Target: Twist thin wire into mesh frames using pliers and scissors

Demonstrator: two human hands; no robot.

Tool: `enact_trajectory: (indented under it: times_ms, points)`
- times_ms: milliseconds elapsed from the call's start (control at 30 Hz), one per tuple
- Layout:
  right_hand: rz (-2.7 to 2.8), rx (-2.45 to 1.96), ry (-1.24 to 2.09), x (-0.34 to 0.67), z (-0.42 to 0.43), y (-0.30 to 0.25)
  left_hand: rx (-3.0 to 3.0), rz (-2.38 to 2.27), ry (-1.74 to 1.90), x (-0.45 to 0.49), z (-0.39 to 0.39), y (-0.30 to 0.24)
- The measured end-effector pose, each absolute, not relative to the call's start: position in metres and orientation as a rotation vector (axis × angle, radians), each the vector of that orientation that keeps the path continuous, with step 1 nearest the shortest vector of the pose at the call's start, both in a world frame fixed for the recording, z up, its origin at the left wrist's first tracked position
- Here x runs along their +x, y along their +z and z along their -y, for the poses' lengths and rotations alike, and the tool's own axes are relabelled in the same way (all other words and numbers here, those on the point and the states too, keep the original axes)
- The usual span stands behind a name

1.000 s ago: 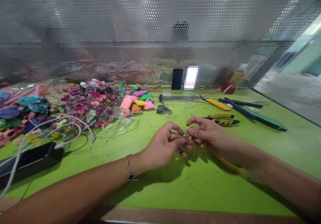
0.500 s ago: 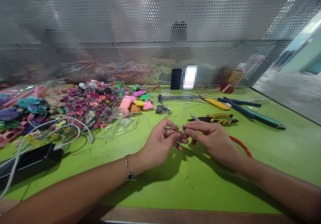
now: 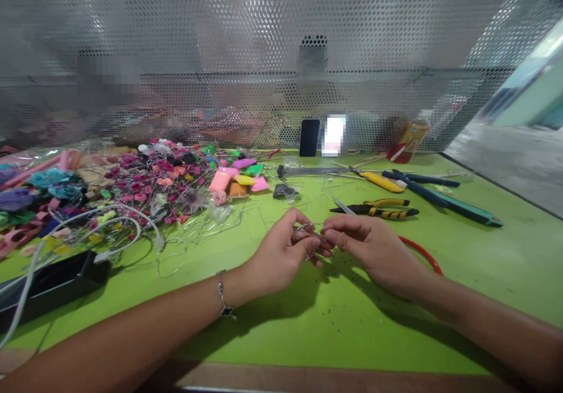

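Shift since a second ago: the right hand (image 3: 378, 249) has drawn its forefinger down, from raised and apart to meeting the thumb; a red handle (image 3: 424, 253) now shows beside that wrist.
Wire piece: a small bent silver wire piece (image 3: 304, 227) is held between the two hands, above the near middle of the green table (image 3: 281, 337); its full shape is hidden by the fingers.
Left hand: the left hand (image 3: 275, 255) clamps the wire, thumb against curled fingers; a bracelet (image 3: 223, 299) circles its wrist.
Right fingers: thumb and forefinger together, pinched on the wire's right edge.
Tools: black-and-yellow pliers (image 3: 389, 210) lie just beyond the right hand, a pointed metal blade (image 3: 343, 206) next to them.
Specks: dark specks (image 3: 333, 312) dot the table nearer than the hands.
Far left: a heap of colourful flowers (image 3: 145, 176) on wire stems, with bright packets (image 3: 220, 182) at its right.
Far right: a bottle (image 3: 409, 142), partly filled with red liquid.
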State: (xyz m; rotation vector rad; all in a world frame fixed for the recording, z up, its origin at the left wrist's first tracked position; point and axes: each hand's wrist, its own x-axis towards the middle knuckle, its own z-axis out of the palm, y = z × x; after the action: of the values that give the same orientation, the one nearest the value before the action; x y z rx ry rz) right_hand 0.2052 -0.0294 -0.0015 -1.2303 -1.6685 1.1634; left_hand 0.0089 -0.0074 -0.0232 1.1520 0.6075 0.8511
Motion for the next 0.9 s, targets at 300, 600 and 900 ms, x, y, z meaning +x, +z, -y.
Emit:
enact_trajectory:
  times_ms: [300,600,900]
  points:
    - [1.708,-1.232,1.278,0.202,0.030,0.001,1.145,-0.602,0.820,0.009,0.005,-0.027]
    - [1.698,-1.171,1.460,0.207,0.032,-0.008,1.081,-0.517,0.699,0.008,0.001,-0.026]
    - [1.561,-1.043,1.689,0.212,0.028,-0.021,1.155,-0.516,0.671,0.007,0.001,-0.029]
